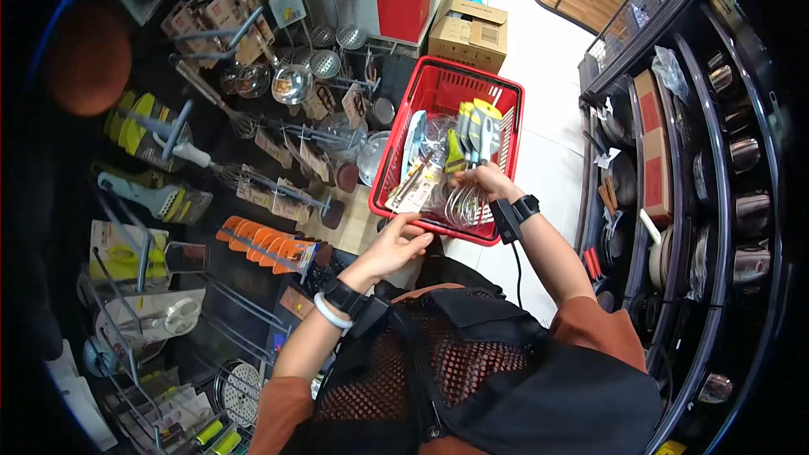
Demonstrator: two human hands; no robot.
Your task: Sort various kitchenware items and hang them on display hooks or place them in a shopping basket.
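Note:
A red plastic basket (511, 93) stands in front of me with packaged kitchen tools inside. My right hand (489, 180) is closed at the basket's near right part, around the upper end of a wire whisk (465, 205). Beside the whisk lie green-and-grey handled tools (477, 128) and a carded package (415, 189). My left hand (396, 246) is at the near left corner of the basket, fingers apart, with nothing seen in it. Whether its fingertips touch the rim is unclear.
On the left, a dark rack holds hanging ladles (291, 84), orange tools (263, 242) and other carded utensils. Shelves of pans and metal pots (750, 211) line the right side. Behind the basket sits an open cardboard box (472, 37).

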